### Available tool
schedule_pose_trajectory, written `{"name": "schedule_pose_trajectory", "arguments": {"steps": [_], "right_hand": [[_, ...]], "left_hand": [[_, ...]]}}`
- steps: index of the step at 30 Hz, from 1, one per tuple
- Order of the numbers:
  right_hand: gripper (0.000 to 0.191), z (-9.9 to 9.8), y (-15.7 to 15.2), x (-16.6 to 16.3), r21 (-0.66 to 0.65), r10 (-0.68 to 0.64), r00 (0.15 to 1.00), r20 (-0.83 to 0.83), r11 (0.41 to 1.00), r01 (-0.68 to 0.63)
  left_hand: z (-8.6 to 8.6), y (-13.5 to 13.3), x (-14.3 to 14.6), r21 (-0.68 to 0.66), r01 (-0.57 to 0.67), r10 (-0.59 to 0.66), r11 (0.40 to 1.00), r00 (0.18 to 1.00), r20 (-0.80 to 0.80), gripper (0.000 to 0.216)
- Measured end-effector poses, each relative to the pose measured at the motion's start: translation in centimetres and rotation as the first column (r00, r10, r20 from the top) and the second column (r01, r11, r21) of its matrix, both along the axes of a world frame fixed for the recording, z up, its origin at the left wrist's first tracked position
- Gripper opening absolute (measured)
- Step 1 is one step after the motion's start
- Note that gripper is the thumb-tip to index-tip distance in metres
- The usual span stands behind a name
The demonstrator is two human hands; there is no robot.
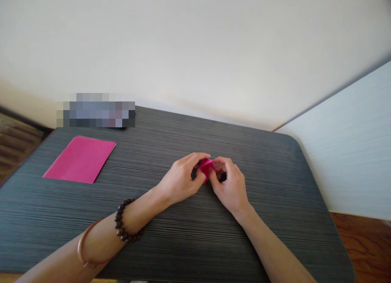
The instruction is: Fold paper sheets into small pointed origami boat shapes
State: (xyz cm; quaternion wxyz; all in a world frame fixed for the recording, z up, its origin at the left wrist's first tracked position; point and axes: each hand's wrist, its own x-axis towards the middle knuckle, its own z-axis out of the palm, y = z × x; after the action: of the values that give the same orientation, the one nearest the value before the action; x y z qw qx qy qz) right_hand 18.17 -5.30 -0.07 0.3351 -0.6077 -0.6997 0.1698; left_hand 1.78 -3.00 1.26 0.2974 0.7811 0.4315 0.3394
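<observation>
With left grip and right grip clamped on the paper from 8 and 4 o'clock, over the tabletop, sheets at 9, press lightly and evenly, matching edges.

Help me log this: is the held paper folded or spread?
Folded: the pink paper between left hand and right hand shows angled facets.

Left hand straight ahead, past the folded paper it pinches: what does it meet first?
Likely the right hand, holding the other side of the folded pink paper; exact depth is unclear.
</observation>
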Motion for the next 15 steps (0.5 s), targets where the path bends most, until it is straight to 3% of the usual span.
{"name": "schedule_pose_trajectory", "arguments": {"steps": [7, 12, 15], "right_hand": [[0.003, -0.6, 0.2, 0.1, -0.036, 0.016, 0.995, -0.100, 0.999, -0.019], [0.001, -0.3, 0.2, 0.2, 0.068, 0.056, 0.997, 0.050, 0.996, -0.059], [0.013, -0.3, 0.3, 0.5, 0.140, 0.142, 0.982, 0.125, 0.977, -0.159]], "left_hand": [[-0.9, 0.4, 0.1, 0.053, -0.021, 0.028, 0.998, 0.989, -0.143, 0.038], [-1.3, 1.0, -0.3, 0.108, 0.020, 0.000, 0.994, 0.984, -0.176, 0.028], [-1.5, 1.2, -0.6, 0.154, 0.061, -0.036, 0.986, 0.987, -0.159, 0.025]]}}
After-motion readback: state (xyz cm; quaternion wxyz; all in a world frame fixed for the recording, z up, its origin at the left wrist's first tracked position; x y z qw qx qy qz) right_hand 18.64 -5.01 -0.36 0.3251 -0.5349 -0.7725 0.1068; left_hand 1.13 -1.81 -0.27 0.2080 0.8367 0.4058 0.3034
